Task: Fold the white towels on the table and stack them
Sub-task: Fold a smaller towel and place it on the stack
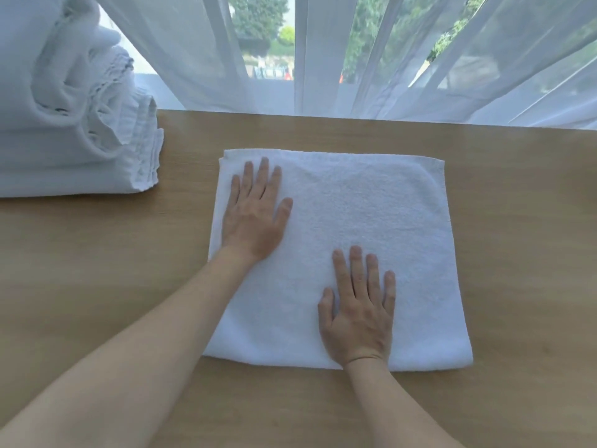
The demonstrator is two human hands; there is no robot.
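Both hands lie flat, fingers straight — left hand (255, 211) and right hand (357, 313) — pressing the folded white towel (371, 215) mid-table (97, 270) (towel pile (71, 130) far left, well apart).

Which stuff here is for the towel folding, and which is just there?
For the job:
towel, lying flat
left hand and right hand, both pressing flat on it
towel pile at the far left
table

Just there:
curtain
window with trees outside
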